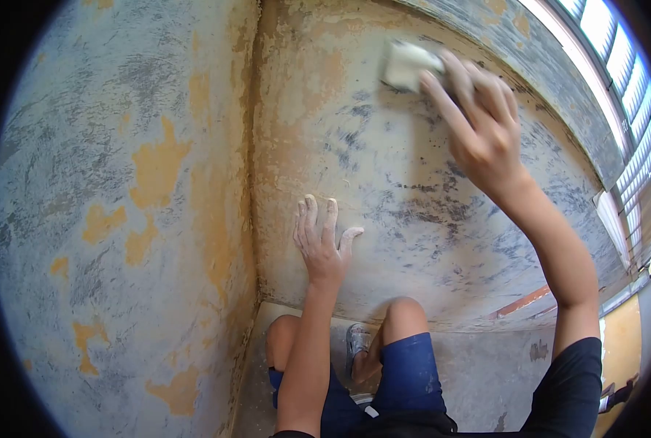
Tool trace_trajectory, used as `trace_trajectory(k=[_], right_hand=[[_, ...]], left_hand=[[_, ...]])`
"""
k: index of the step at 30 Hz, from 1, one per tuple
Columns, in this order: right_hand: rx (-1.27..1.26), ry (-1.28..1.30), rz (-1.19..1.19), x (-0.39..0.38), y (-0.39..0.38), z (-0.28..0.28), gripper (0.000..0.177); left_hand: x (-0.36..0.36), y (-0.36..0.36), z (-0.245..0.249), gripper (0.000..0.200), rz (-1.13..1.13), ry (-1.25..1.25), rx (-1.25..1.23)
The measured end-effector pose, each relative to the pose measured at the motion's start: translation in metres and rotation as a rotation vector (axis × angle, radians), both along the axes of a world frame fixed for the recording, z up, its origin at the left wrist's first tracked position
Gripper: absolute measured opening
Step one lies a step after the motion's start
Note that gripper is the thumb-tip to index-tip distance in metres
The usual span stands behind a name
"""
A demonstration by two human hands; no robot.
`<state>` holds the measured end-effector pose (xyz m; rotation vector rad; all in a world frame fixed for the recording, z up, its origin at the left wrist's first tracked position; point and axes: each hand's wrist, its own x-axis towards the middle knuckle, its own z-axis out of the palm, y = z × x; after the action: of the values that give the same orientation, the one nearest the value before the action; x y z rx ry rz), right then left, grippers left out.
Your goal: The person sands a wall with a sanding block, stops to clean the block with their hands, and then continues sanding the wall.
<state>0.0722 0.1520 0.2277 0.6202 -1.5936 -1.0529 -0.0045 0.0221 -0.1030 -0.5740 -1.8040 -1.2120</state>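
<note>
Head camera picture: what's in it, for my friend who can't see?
A person's right hand holds a blurred, whitish block at a patchy wall; lower down, the left hand is spread over that wall, fingers whitened. A second wall, with orange patches, fills the picture's left side.

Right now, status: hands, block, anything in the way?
Right hand gripping whitish block, blurred, high on wall. Left hand spread, apparently against wall, lower down. No obstruction seen around block.
</note>
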Motion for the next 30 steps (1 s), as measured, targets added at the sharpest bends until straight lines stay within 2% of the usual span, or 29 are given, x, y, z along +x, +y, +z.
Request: trace_trajectory(k=[4,7,10,13,17,25,27,30], right_hand=[[-0.026,0.0,-0.028,0.004,0.018,-0.011,0.036],[0.01,0.01,0.094,-0.048,-0.029,0.011,0.034],[-0.022,0.04,0.121,-0.075,-0.059,0.016,0.034],[-0.039,-0.007,0.102,-0.042,-0.024,-0.002,0.036],[-0.084,-0.053,-0.037,0.014,0.02,-0.036,0.041],[-0.028,0.037,0.117,-0.07,-0.045,0.011,0.04],[-0.017,0.046,0.119,-0.06,-0.037,0.006,0.039],[-0.08,-0.01,-0.003,-0.003,0.008,-0.025,0.039]], left_hand=[[0.002,0.001,-0.001,0.088,0.006,0.002,0.0],[-0.002,0.0,0.0,0.087,0.018,0.013,0.005],[-0.003,0.0,0.0,0.087,0.018,0.014,-0.001],[-0.001,-0.005,-0.001,0.088,0.02,0.007,-0.012],[-0.001,-0.004,0.0,0.088,0.021,0.0,-0.031],[-0.002,-0.003,0.002,0.088,0.03,0.013,-0.009],[0.0,-0.004,0.0,0.088,0.031,0.017,-0.003],[-0.002,-0.003,0.001,0.088,0.026,0.035,-0.011]])
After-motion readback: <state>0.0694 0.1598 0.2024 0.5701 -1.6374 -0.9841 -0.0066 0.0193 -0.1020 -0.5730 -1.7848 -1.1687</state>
